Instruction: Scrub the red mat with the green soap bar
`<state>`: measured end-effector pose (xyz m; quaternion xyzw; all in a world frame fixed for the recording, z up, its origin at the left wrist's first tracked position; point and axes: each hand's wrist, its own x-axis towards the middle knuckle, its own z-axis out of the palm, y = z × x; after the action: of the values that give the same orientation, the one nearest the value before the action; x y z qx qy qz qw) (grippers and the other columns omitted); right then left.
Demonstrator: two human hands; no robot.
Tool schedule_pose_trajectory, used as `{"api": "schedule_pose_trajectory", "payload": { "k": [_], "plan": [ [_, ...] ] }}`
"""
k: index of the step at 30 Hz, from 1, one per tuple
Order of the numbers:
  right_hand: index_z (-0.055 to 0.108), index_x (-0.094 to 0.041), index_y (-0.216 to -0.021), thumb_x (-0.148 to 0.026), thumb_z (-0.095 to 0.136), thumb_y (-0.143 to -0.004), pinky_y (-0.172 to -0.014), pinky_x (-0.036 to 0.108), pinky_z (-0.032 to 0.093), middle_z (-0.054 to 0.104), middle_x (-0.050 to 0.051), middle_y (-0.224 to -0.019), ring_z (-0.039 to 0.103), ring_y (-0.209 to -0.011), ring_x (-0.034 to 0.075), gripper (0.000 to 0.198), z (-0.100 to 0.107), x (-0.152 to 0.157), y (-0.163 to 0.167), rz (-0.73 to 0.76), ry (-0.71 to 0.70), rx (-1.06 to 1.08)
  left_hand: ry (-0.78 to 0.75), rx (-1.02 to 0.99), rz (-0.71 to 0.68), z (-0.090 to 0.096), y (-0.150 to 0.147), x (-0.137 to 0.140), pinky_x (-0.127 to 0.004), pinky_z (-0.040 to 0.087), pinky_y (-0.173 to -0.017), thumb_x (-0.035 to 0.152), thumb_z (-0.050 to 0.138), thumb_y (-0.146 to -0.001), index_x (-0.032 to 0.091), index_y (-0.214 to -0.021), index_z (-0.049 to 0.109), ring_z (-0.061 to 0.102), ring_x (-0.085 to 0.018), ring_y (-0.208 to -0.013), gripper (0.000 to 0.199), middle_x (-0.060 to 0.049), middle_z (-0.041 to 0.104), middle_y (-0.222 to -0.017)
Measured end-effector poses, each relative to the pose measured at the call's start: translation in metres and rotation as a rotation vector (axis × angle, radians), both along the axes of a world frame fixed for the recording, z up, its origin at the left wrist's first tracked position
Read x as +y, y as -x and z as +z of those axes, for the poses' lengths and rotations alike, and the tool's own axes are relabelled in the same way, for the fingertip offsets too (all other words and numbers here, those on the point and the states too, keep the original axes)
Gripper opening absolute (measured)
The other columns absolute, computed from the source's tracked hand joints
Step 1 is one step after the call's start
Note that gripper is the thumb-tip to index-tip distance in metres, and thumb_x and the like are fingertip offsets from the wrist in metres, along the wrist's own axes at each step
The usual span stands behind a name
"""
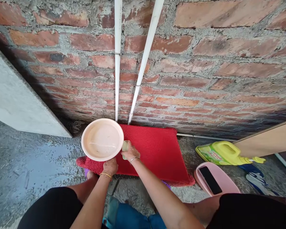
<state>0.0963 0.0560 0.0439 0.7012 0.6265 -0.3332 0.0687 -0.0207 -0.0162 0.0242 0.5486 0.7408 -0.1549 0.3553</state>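
Observation:
My left hand [110,166] is closed on the near rim of a pale pink basin [102,140]. The basin is over the left part of a red plush mat [152,149] and has some clear water and a few dark specks inside. Close to the basin's right side, my right hand [131,152] is wrapped round what looks like a pale green scrub brush [125,147]; my fingers cover part of it. That hand is low over the mat; whether it touches the cloth I cannot tell.
A brick wall [193,79] with two white pipes [117,63] rises behind the mat. At right are a yellow-green detergent bottle [219,153], a pink stool [226,181] with a black phone [210,180] on it, and a blue slipper [257,179]. A grey slab [26,92] leans at left above wet concrete.

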Motion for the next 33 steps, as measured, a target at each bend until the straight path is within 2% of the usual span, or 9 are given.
{"api": "schedule_pose_trajectory", "payload": {
  "k": [4,12,14,17,20,22,25,30,33],
  "plan": [
    [0.032,-0.032,-0.138,-0.042,0.064,-0.073,-0.076,0.033,0.046,0.059,0.007,-0.115,0.064,-0.098,0.024,0.073,0.006,0.002,-0.016,-0.043,0.0,-0.079,0.03,-0.013,-0.002,0.002,0.0,0.002,-0.04,0.046,-0.095,0.025,0.051,-0.085,0.015,-0.122,0.057,0.059,-0.029,-0.117,0.039,-0.017,0.062,-0.127],
    [0.036,-0.033,-0.133,-0.052,0.061,-0.075,-0.077,0.033,0.045,0.058,0.007,-0.118,0.064,-0.1,0.023,0.066,-0.003,0.004,0.013,0.032,-0.029,0.013,0.034,-0.012,-0.012,0.009,0.0,0.002,-0.036,0.046,-0.094,0.026,0.054,-0.084,0.016,-0.122,0.056,0.058,-0.028,-0.118,0.04,-0.017,0.061,-0.128],
    [0.036,-0.034,-0.135,-0.047,0.063,-0.074,-0.079,0.034,0.045,0.057,0.006,-0.12,0.064,-0.099,0.023,0.068,-0.003,0.005,0.0,0.024,-0.022,-0.01,0.037,-0.008,-0.018,0.011,-0.002,0.003,-0.037,0.046,-0.094,0.028,0.054,-0.085,0.017,-0.122,0.056,0.059,-0.027,-0.118,0.039,-0.017,0.062,-0.128],
    [0.035,-0.034,-0.137,-0.042,0.061,-0.073,-0.08,0.034,0.045,0.057,0.006,-0.12,0.064,-0.101,0.024,0.069,0.002,0.008,-0.038,-0.055,-0.005,-0.069,0.039,-0.003,-0.026,0.012,-0.006,0.004,-0.037,0.046,-0.095,0.028,0.051,-0.086,0.017,-0.121,0.057,0.058,-0.027,-0.119,0.036,-0.016,0.063,-0.126],
    [0.035,-0.031,-0.139,-0.044,0.057,-0.077,-0.08,0.035,0.045,0.057,0.008,-0.117,0.063,-0.102,0.025,0.067,0.008,0.01,-0.076,-0.192,-0.003,-0.116,0.04,0.001,-0.037,0.012,-0.01,0.005,-0.036,0.046,-0.094,0.027,0.05,-0.087,0.018,-0.119,0.058,0.059,-0.025,-0.118,0.034,-0.015,0.065,-0.123],
    [0.034,-0.03,-0.14,-0.045,0.055,-0.078,-0.081,0.035,0.045,0.056,0.009,-0.12,0.063,-0.103,0.025,0.067,0.01,0.01,-0.083,-0.237,-0.031,-0.116,0.039,0.002,-0.044,0.011,-0.013,0.006,-0.035,0.047,-0.094,0.027,0.05,-0.087,0.019,-0.117,0.058,0.059,-0.024,-0.118,0.032,-0.013,0.065,-0.123],
    [0.033,-0.032,-0.141,-0.044,0.058,-0.077,-0.082,0.033,0.044,0.055,0.008,-0.123,0.061,-0.106,0.024,0.069,0.009,0.009,-0.062,-0.165,-0.064,-0.057,0.034,0.005,-0.047,0.01,-0.015,0.007,-0.036,0.047,-0.093,0.027,0.049,-0.087,0.019,-0.117,0.058,0.059,-0.024,-0.118,0.032,-0.013,0.065,-0.123],
    [0.035,-0.034,-0.139,-0.041,0.063,-0.074,-0.082,0.032,0.044,0.053,0.007,-0.124,0.06,-0.107,0.024,0.071,0.0,0.008,-0.008,0.065,-0.054,0.024,0.027,0.01,-0.06,0.008,-0.014,0.007,-0.037,0.046,-0.093,0.029,0.051,-0.087,0.017,-0.118,0.056,0.059,-0.026,-0.117,0.034,-0.014,0.064,-0.124],
    [0.038,-0.035,-0.138,-0.039,0.064,-0.073,-0.085,0.033,0.043,0.051,0.007,-0.126,0.057,-0.11,0.025,0.071,-0.002,0.008,-0.013,0.142,-0.049,0.004,0.022,0.01,-0.071,0.009,-0.015,0.009,-0.035,0.045,-0.095,0.03,0.052,-0.087,0.017,-0.118,0.056,0.058,-0.025,-0.118,0.034,-0.014,0.064,-0.124]
  ]
}}
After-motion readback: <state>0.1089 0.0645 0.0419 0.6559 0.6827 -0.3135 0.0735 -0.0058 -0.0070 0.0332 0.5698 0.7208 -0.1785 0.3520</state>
